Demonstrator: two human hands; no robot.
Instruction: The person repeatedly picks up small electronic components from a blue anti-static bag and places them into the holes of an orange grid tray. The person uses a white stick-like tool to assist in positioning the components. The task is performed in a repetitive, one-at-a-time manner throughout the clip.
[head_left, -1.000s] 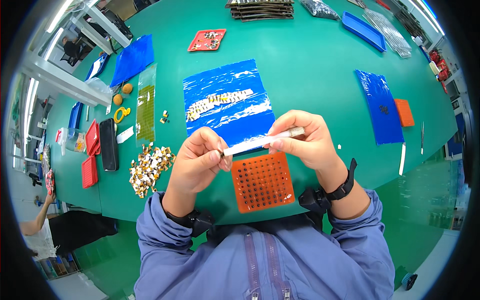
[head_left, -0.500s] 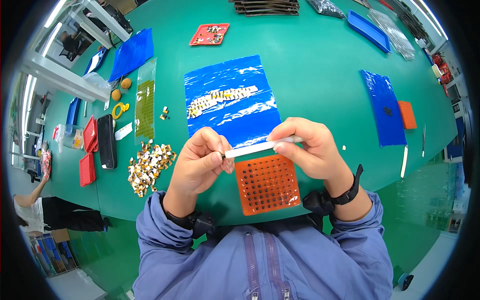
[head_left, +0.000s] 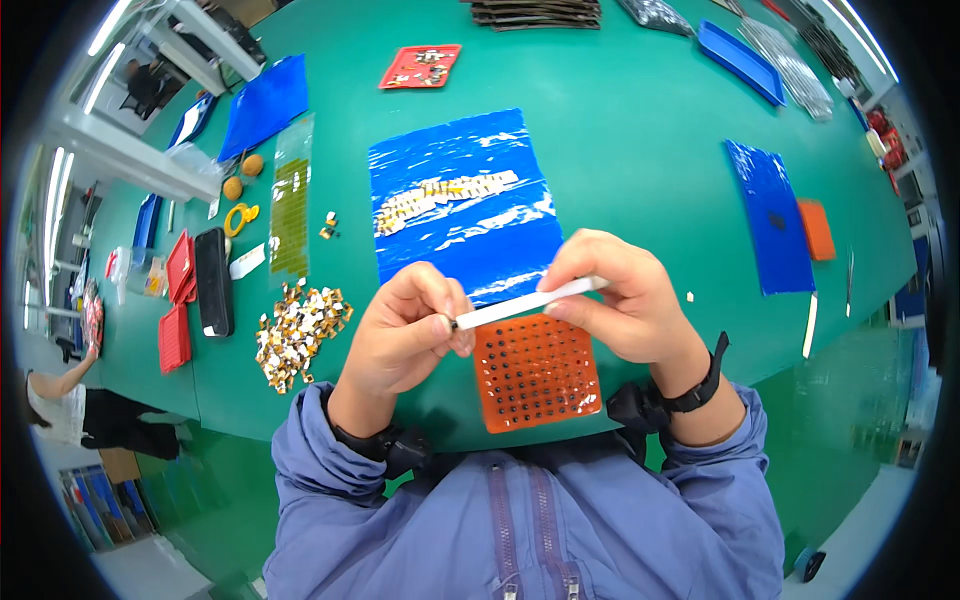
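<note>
Being held: white stick [head_left: 515, 307], pinched near its outer end by right hand [head_left: 618, 297]; small dark piece [head_left: 455, 324] at stick's other tip seems gripped by left hand [head_left: 410, 328], though mostly hidden. Stick is held slanted above near edge of blue sheet [head_left: 450, 150] and far edge of orange tray [head_left: 545, 424]. Work judged partway: row of white-and-yellow pieces [head_left: 445, 193] is laid out on sheet, tray's grid is dotted with dark pieces [head_left: 530, 370]; loose heap [head_left: 300, 338] at left is unarranged.

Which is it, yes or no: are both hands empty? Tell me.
No, the right hand holds a white stick pointing toward the left hand.
</note>
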